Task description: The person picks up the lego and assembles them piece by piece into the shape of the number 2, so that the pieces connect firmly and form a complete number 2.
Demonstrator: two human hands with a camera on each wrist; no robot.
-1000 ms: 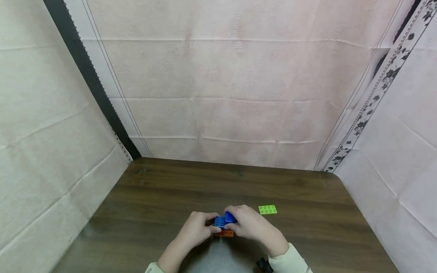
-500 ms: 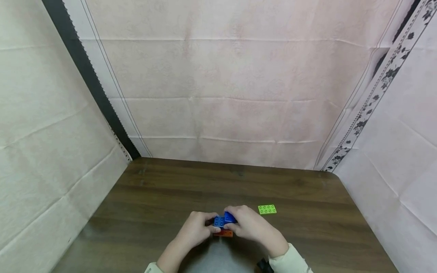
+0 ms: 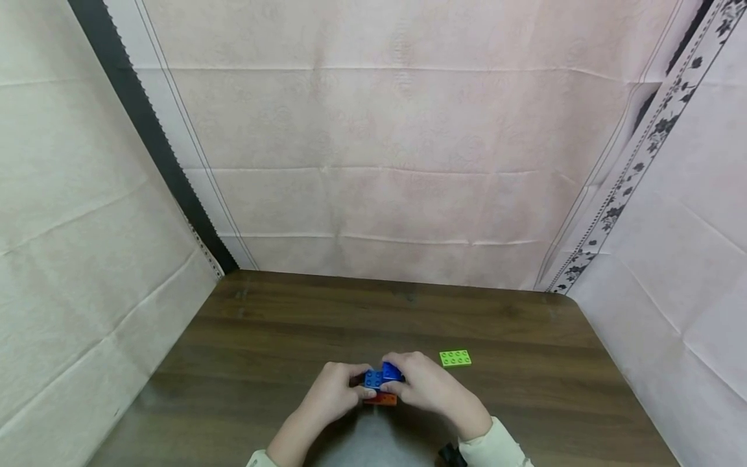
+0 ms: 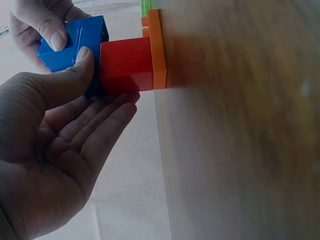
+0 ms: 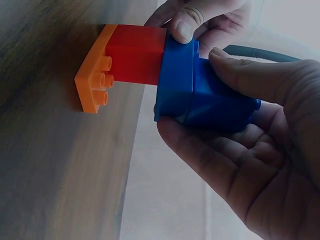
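A small stack of toy building bricks stands on the table between the hands. At its base is a flat orange plate brick (image 5: 90, 75) with a few studs bare. On that sits a red brick (image 4: 126, 65), then a wider blue brick (image 3: 373, 379) that overhangs it. My left hand (image 3: 335, 392) pinches this wider blue brick between thumb and fingers. Another blue brick (image 5: 220, 102) sits on top, to the right in the head view, with my right hand (image 3: 428, 387) gripping it from the right. The right fingertips also reach the wider brick's edge.
A lime-green plate brick (image 3: 455, 358) lies flat on the wooden table (image 3: 280, 311), beyond the right hand. Pale cloth (image 3: 373, 143) hangs behind the table and along both sides. A dark object (image 3: 452, 454) shows beside the right sleeve.
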